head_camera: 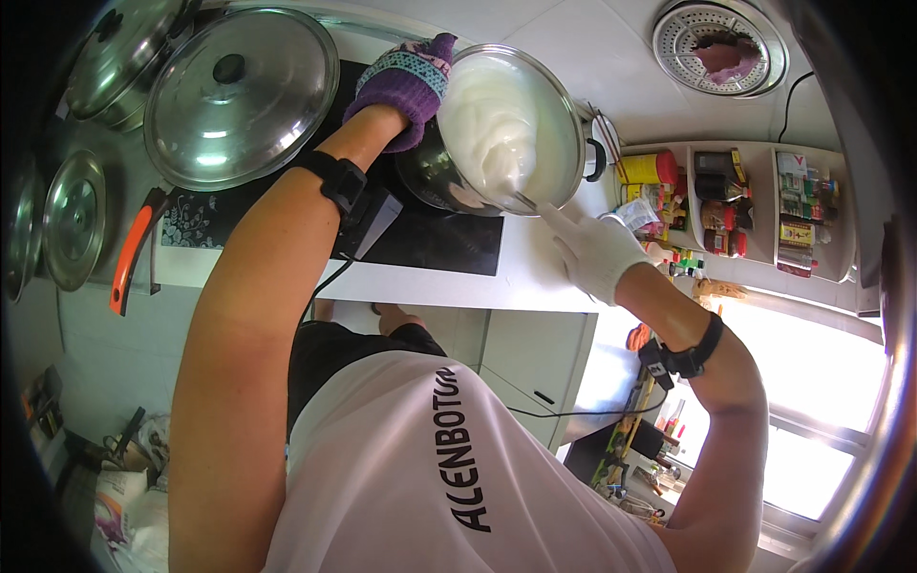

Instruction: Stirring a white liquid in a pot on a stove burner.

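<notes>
A deep steel pot [428,168] is tilted so its mouth faces me, over the black cooktop [458,247]. Thick, glossy white paste [487,118] fills much of it, heaped in folds at the left. My left hand [405,82], in a purple knitted mitten with a patterned band, grips the pot at its left rim; the handle there is hidden. At the lower rim my right hand [594,247], in a white glove, holds a thin metal utensil [526,202]. The utensil's far end is buried in the paste. A black side handle [594,159] sticks out on the pot's right.
Left of the pot sits a lidded pan [251,118] with an orange-black handle [136,251]. Further left are another lidded pot [129,64] and a loose lid [75,218]. A rack [766,215] of bottles and jars stands right. Black cables run from both wrist straps.
</notes>
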Demonstrator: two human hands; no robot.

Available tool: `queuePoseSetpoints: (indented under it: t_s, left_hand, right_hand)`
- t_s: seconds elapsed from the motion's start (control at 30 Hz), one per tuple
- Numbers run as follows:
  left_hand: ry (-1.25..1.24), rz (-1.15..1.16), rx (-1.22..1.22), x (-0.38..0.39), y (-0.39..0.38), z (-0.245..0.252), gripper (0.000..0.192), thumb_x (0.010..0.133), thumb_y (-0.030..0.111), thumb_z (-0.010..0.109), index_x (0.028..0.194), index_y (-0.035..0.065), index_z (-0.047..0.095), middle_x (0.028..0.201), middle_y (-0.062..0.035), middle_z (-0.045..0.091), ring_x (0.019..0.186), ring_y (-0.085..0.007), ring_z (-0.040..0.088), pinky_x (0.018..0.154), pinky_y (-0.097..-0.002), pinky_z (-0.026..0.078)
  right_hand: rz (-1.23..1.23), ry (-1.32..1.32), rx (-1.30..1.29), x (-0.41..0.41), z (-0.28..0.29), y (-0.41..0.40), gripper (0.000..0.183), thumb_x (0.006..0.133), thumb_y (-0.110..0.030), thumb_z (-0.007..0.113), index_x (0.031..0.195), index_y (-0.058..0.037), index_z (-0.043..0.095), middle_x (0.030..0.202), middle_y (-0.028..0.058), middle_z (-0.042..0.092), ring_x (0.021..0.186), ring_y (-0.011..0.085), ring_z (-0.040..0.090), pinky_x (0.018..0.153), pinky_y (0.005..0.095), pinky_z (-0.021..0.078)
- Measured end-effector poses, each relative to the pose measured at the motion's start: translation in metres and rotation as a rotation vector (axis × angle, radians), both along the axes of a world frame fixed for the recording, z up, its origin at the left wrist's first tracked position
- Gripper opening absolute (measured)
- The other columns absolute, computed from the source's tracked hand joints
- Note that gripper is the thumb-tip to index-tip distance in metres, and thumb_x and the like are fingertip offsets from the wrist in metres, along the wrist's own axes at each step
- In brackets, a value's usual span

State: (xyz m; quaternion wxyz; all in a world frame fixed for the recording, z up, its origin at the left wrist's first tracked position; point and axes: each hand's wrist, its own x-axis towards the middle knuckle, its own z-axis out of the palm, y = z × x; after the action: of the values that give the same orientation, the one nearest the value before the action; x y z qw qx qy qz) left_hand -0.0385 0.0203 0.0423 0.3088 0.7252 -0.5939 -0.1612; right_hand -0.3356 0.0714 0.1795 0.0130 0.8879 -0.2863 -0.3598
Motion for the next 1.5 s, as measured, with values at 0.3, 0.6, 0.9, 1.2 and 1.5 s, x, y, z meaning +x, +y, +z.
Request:
queuePoseSetpoints:
  t_s: [0.3, 0.6, 0.9, 1.2, 1.5]
  left_hand:
    - [-0.088, -0.032, -0.105, 0.003, -0.013, -0.020, 0.039, 0.101, 0.023, 0.044, 0.135, 0.0025, 0.048, 0.124, -0.0323, 0.063, 0.114, -0.0463, 0.064, 0.095, -0.0551, 0.055]
    - [-0.054, -0.050, -0.060, 0.006, -0.003, -0.008, 0.040, 0.102, 0.026, 0.041, 0.137, 0.0063, 0.047, 0.129, -0.0311, 0.060, 0.116, -0.0464, 0.063, 0.094, -0.0555, 0.055]
    - [0.110, 0.011, 0.011, 0.002, -0.010, -0.020, 0.042, 0.104, 0.038, 0.033, 0.132, 0.0140, 0.053, 0.132, -0.0250, 0.061, 0.119, -0.0443, 0.060, 0.100, -0.0549, 0.050]
    - [-0.125, -0.059, -0.157, 0.002, -0.024, -0.043, 0.035, 0.102, 0.026, 0.039, 0.129, 0.0090, 0.052, 0.123, -0.0206, 0.067, 0.110, -0.0403, 0.065, 0.092, -0.0534, 0.055]
    - [0.181, 0.054, 0.040, 0.005, -0.014, -0.023, 0.038, 0.104, 0.030, 0.036, 0.131, 0.0091, 0.053, 0.128, -0.0219, 0.065, 0.116, -0.0438, 0.063, 0.097, -0.0543, 0.052]
  right_hand:
    - [-0.199, 0.052, -0.189, 0.037, -0.027, -0.086, 0.046, 0.103, -0.019, 0.050, 0.147, -0.0084, 0.043, 0.098, 0.0245, 0.072, 0.087, 0.0433, 0.070, 0.077, 0.0531, 0.0560]
    - [-0.238, 0.079, -0.010, -0.019, 0.023, -0.069, 0.043, 0.104, -0.020, 0.045, 0.145, -0.0071, 0.046, 0.100, 0.0276, 0.070, 0.093, 0.0459, 0.067, 0.085, 0.0553, 0.0517]
    - [-0.154, 0.001, 0.086, 0.029, 0.012, -0.022, 0.049, 0.106, -0.023, 0.045, 0.154, -0.0145, 0.039, 0.088, 0.0258, 0.069, 0.083, 0.0471, 0.067, 0.079, 0.0550, 0.0508]
    - [-0.014, 0.114, -0.146, 0.007, -0.024, -0.120, 0.045, 0.099, -0.010, 0.050, 0.144, -0.0070, 0.047, 0.097, 0.0228, 0.073, 0.091, 0.0415, 0.073, 0.081, 0.0513, 0.0569]
    - [-0.158, 0.349, 0.043, -0.002, 0.039, -0.055, 0.047, 0.103, -0.019, 0.047, 0.150, -0.0139, 0.042, 0.094, 0.0238, 0.071, 0.084, 0.0444, 0.070, 0.078, 0.0532, 0.0549]
